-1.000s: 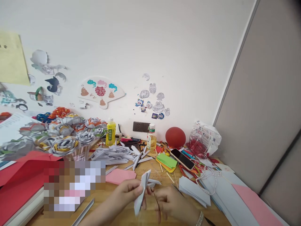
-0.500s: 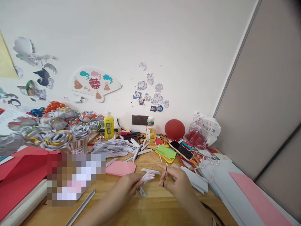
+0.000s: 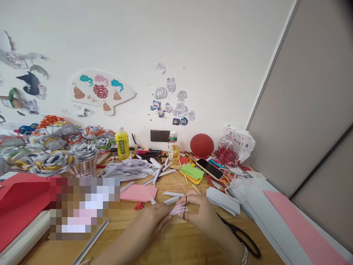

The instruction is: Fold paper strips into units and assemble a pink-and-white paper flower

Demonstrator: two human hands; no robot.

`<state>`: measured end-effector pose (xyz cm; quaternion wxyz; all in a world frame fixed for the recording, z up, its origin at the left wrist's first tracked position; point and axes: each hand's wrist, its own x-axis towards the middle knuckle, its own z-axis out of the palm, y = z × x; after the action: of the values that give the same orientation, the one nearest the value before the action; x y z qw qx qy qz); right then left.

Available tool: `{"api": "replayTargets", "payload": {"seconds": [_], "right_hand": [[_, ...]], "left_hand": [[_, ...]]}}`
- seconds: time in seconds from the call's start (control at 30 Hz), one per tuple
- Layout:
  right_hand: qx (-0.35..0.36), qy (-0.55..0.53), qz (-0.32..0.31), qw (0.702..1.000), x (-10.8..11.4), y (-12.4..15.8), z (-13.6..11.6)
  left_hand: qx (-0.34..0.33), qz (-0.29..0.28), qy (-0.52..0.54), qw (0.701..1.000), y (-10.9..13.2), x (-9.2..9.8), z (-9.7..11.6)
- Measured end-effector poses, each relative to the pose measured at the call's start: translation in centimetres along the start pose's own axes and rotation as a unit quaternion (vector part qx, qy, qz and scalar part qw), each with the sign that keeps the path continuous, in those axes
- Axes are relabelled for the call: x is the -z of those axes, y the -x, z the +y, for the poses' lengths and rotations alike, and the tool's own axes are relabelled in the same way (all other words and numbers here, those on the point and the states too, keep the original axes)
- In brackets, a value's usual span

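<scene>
My left hand (image 3: 156,221) is closed on a small bundle of pleated pink-and-white paper (image 3: 176,209), low over the wooden table. My right hand (image 3: 200,211) meets the bundle's right end with bent fingers. A thin black band (image 3: 184,213), which looks like an elastic, runs across those fingertips at the paper's end. Whether it goes all the way round the bundle is hidden. Folded white paper strips (image 3: 173,193) lie just behind the hands. Black-handled scissors (image 3: 242,235) rest by my right wrist, their blades partly covered by it.
Pink paper (image 3: 139,192), a red scrap (image 3: 139,205) and a heap of white strips (image 3: 128,169) lie left of centre. Behind stand a yellow bottle (image 3: 122,143), a clear bottle (image 3: 173,149) and a red balloon (image 3: 202,145). A phone (image 3: 210,168) and paper stack (image 3: 223,200) are right.
My right hand has moved left with the black band, up to the paper bundle; before, they were apart. More of the scissors shows. The view has shifted slightly right.
</scene>
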<state>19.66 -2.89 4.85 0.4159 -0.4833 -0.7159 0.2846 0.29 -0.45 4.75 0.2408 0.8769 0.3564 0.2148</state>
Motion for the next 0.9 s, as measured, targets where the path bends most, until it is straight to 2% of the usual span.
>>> {"api": "replayTargets", "payload": {"seconds": [0.07, 0.13, 0.27, 0.37, 0.47, 0.5, 0.57, 0.63, 0.77, 0.83, 0.9], "right_hand": [[0.004, -0.042, -0.005, 0.999, 0.1, 0.0, -0.1], [0.013, -0.083, -0.01, 0.996, 0.1, 0.0, 0.0], [0.013, -0.157, -0.012, 0.988, 0.2, -0.1, 0.4], [0.0, -0.194, -0.017, 0.981, 0.2, -0.2, 0.6], [-0.004, -0.207, -0.018, 0.978, 0.1, -0.2, 0.6], [-0.005, -0.212, -0.016, 0.977, 0.1, -0.2, 0.6], [-0.01, -0.223, -0.008, 0.975, 0.0, -0.1, 0.5], [-0.021, -0.238, 0.002, 0.971, -0.2, -0.1, 0.5], [-0.032, -0.265, 0.02, 0.963, -0.6, 0.0, 0.9], [-0.029, -0.265, 0.028, 0.963, -0.9, -0.1, 1.2], [-0.03, -0.259, 0.038, 0.965, -1.2, -0.1, 1.6]], "left_hand": [[0.012, -0.029, 0.074, 0.997, 0.0, 0.2, 0.1], [0.037, -0.074, 0.196, 0.977, 0.0, 0.2, 0.1], [0.081, -0.187, 0.446, 0.872, 0.2, -0.3, 0.0], [0.102, -0.178, 0.519, 0.83, 0.3, -0.8, 0.1], [0.11, -0.154, 0.547, 0.815, 0.3, -1.0, 0.3], [0.113, -0.145, 0.542, 0.82, 0.2, -1.0, 0.4], [0.116, -0.115, 0.506, 0.847, 0.1, -1.0, 0.7], [0.106, -0.074, 0.442, 0.887, 0.0, -1.1, 1.0], [0.042, 0.032, 0.252, 0.966, 0.1, -1.5, 1.3], [0.033, 0.08, 0.149, 0.985, 0.3, -2.0, 1.0], [0.032, 0.126, 0.051, 0.99, 0.5, -2.5, 0.4]]}}
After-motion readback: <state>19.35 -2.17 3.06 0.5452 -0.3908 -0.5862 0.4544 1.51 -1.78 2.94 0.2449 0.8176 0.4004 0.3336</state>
